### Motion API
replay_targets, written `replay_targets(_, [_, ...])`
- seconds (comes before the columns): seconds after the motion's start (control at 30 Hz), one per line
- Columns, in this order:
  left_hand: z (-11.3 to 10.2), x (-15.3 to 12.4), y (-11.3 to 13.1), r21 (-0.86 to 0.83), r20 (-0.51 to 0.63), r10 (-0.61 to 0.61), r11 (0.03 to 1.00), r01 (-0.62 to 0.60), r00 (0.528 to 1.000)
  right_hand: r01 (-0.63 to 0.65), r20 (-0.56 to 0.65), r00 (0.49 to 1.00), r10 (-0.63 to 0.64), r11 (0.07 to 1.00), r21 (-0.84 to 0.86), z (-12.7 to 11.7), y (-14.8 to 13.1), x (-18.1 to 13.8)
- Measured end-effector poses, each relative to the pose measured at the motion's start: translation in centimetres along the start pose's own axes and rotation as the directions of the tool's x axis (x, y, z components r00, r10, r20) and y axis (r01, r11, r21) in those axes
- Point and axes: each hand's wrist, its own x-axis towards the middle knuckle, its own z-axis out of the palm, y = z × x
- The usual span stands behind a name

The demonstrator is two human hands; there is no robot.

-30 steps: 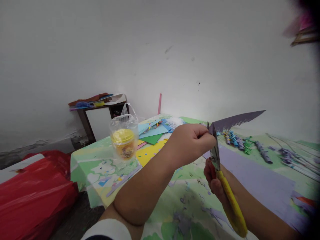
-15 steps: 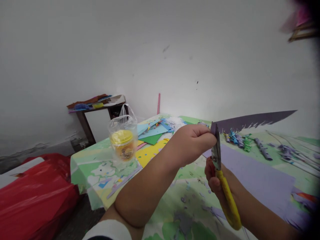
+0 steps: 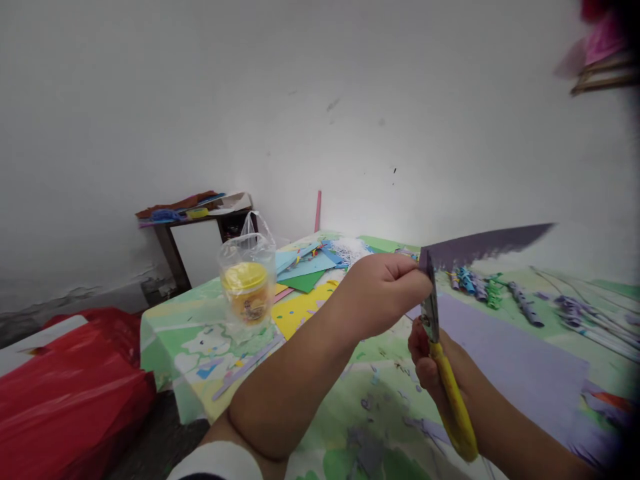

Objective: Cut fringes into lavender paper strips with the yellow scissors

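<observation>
The left hand (image 3: 385,293), at the centre right of the frame, pinches one end of a dark purple paper strip (image 3: 490,247), its fingertips mostly hidden behind the back of the hand. The strip runs toward the right edge, its lower side cut into a ragged fringe. Below, the right hand (image 3: 435,363) grips scissors (image 3: 455,407) with a yellow handle; the fingers hide much of the red handle, and the blades, seen nearly edge-on, leave their gap hard to judge. A white sleeve (image 3: 220,461) is cut off at the bottom edge, and a pink object (image 3: 607,40) at upper right fades into a dark corner. Half a second ago the strip's free tip reached farther right; a second ago the blade tips stood visibly apart, while now they look like one narrow line.
</observation>
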Motion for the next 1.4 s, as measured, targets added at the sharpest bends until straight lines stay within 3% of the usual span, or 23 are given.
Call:
replay_targets(0.1, [0.2,-0.2,0.0,0.177,-0.071,0.093,0.981,-0.079,0.993,0.002,0.015,1.000,-0.002,0.999,0.032,0.3,0.6,-0.3])
replay_targets(0.33, [-0.2,-0.2,0.0,0.348,-0.099,0.175,0.928,-0.131,0.979,0.035,-0.014,0.999,-0.034,0.997,0.063,0.7,1.0,-0.7])
replay_targets(0.47, [-0.4,-0.2,0.3,0.289,-0.024,0.132,0.950,-0.119,0.991,0.043,-0.023,0.999,-0.042,0.998,0.045,0.6,0.6,-0.7])
replay_targets(0.8, [0.2,-0.5,0.3,0.099,0.036,0.033,0.994,-0.036,0.999,0.047,-0.094,0.994,-0.051,0.998,-0.044,1.0,0.2,-0.1])
replay_targets(1.07, [0.0,-0.6,0.6,-0.195,0.161,-0.038,0.978,0.070,0.986,0.027,-0.101,0.994,-0.034,0.997,-0.075,0.4,-0.3,-0.1])
replay_targets(1.4, [-1.0,-0.5,0.6,0.165,-0.065,0.076,0.984,-0.065,0.995,0.051,-0.028,0.998,-0.051,0.999,-0.013,-0.5,-1.0,0.0])
